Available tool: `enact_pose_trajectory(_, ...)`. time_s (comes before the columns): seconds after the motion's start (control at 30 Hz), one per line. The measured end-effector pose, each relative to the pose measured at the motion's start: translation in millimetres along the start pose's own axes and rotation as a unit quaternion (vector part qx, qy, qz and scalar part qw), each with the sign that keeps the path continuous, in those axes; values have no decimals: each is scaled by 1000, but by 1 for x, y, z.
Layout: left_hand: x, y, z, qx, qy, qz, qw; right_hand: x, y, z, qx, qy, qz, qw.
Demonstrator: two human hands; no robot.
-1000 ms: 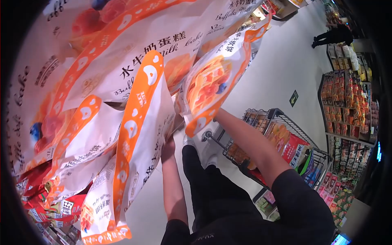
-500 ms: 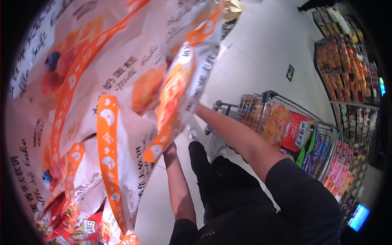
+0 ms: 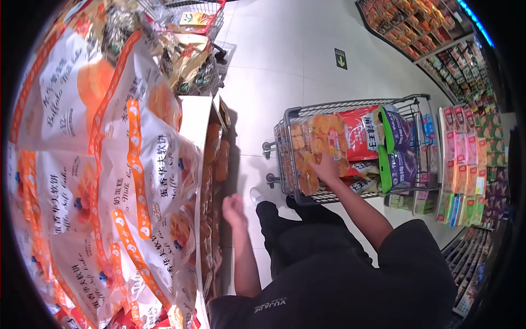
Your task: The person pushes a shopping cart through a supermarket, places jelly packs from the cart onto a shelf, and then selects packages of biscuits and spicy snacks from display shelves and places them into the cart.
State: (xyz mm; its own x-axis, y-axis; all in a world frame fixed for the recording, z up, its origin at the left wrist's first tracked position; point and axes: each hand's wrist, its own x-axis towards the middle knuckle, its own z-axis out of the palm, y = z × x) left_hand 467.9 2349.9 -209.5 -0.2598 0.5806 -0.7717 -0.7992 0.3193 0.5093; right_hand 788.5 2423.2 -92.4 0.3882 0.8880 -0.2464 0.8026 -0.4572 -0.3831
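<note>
Clear pack of round orange-brown cakes [image 3: 327, 129] is lying in the near-left end of a grey wire shopping cart [image 3: 301, 199], among other clear-wrapped baked goods; right hand [image 3: 327, 169] is reaching down over the cart's side and resting at the clear packs, fingers spread and pointing toward the cart's left end; whether the fingers are gripping any wrap or only lying against it, cannot tell; left hand [image 3: 234, 209] is hanging outside the cart, curled into a loose fist, with nothing visible in it; whether something small is hiding inside the curl, cannot tell.

Beside the clear pack, a red bag [image 3: 357, 134] is lying toward the cart's middle; purple bags with green edges [image 3: 402, 153] are lying to the right of it.

Left of the left hand, a display shelf [image 3: 195, 118] is standing near; white bags with orange strips and waffle pictures [image 3: 164, 186] are crowding its top, overlapping one another; a second cart with a red handle [image 3: 213, 24] is standing beyond.

Below the hands, the wearer's dark shirt [image 3: 339, 274] and a white shoe [image 3: 255, 196] are showing; a green arrow sign [image 3: 341, 58] is marking the pale floor; pink packets [image 3: 459, 164] are filling a rack past the cart.
</note>
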Motion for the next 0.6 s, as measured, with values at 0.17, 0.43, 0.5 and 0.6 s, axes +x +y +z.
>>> enact_pose_trajectory(0.17,-71,-52,84,389,-225,-46,892,-6,17,18,-29,-122,42,991)
enact_pose_trajectory(0.43,-109,-95,108,608,-245,128,745,-8,23,-3,-57,-249,-28,966)
enact_pose_trajectory(0.5,-111,-99,108,612,-224,141,746,4,22,1,-34,-232,-29,972)
enact_pose_trajectory(0.6,-112,-101,112,610,-201,145,753,16,18,-6,-1,-203,-55,978)
